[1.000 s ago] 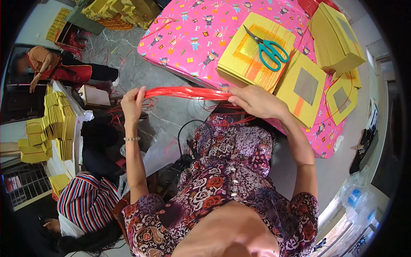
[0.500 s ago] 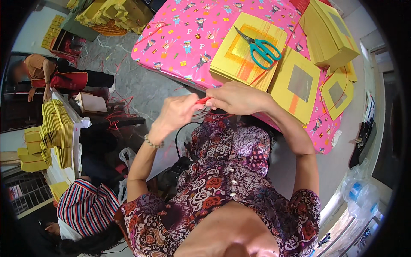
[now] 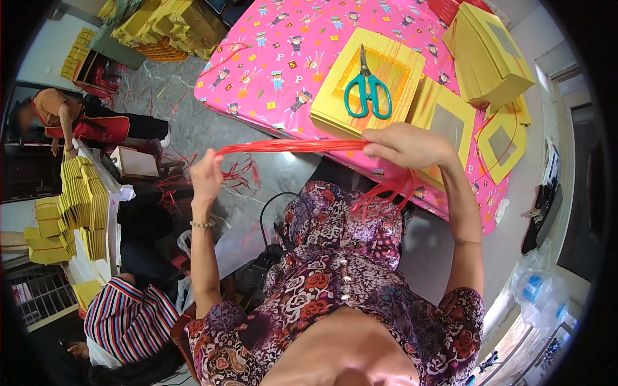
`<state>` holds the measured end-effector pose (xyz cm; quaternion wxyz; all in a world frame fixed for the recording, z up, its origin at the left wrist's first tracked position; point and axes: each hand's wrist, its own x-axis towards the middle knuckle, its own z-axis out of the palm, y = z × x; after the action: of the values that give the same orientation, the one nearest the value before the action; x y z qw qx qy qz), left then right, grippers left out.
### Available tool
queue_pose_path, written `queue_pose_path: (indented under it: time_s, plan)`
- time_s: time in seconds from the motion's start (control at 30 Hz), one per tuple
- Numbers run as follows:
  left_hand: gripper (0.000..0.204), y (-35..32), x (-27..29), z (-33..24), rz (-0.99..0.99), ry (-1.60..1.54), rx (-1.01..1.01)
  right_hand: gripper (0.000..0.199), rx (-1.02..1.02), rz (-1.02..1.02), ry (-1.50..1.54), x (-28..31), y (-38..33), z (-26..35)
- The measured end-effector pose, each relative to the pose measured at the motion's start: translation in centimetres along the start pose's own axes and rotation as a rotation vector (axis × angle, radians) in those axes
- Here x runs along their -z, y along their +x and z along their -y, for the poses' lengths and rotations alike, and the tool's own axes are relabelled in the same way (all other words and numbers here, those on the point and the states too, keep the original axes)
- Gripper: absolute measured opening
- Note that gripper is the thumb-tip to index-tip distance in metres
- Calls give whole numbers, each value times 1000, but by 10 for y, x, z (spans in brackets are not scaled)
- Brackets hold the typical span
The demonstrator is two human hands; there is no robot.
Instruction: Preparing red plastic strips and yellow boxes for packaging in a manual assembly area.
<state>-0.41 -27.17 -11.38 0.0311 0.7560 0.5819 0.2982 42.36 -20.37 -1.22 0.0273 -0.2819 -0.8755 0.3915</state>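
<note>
A bundle of thin red plastic string (image 3: 290, 147) is stretched level between my hands, in front of the table. My left hand (image 3: 206, 177) is closed round its left end, and loose strands hang down below that fist. The right end is pinched in my right hand (image 3: 412, 147), near the table's front edge, with more loose strands dangling beneath. Just beyond my right hand lie teal-handled scissors (image 3: 368, 96), blades pointing away, on a stack of yellow paper pieces (image 3: 328, 106). Another yellow stack with a grey square (image 3: 447, 125) is partly hidden behind my right hand.
A pink patterned cover (image 3: 251, 83) lies over the table. Tall yellow stacks (image 3: 483, 58) stand at its far right. On the left, two people (image 3: 132, 315) (image 3: 96, 116) are beside a white table bearing yellow bundles (image 3: 84, 199). Red string scraps (image 3: 170, 186) litter that side.
My hands were close together and have moved apart, drawing the red string out between them. The scissors have turned, and their blades now point away from me.
</note>
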Motion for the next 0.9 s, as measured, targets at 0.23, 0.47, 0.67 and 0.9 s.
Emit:
queue_pose_path:
  time_s: [0.23, 0.47, 0.67, 0.9]
  plan:
    - [26, -28, 0, 46, 174, 24, 189, 31, -140, -58, -67, 7, -28, 17]
    - [54, 37, -6, -78, 262, -293, -99, 28, -98, -81, -248, -20, 19, 38]
    - [24, 46, -29, -152, 536, -568, -105, 26, -49, 10, -201, -19, 48, 67]
    - [5, 20, -18, -88, 294, -263, -15, 30, -197, 0, -225, 7, 4, 28]
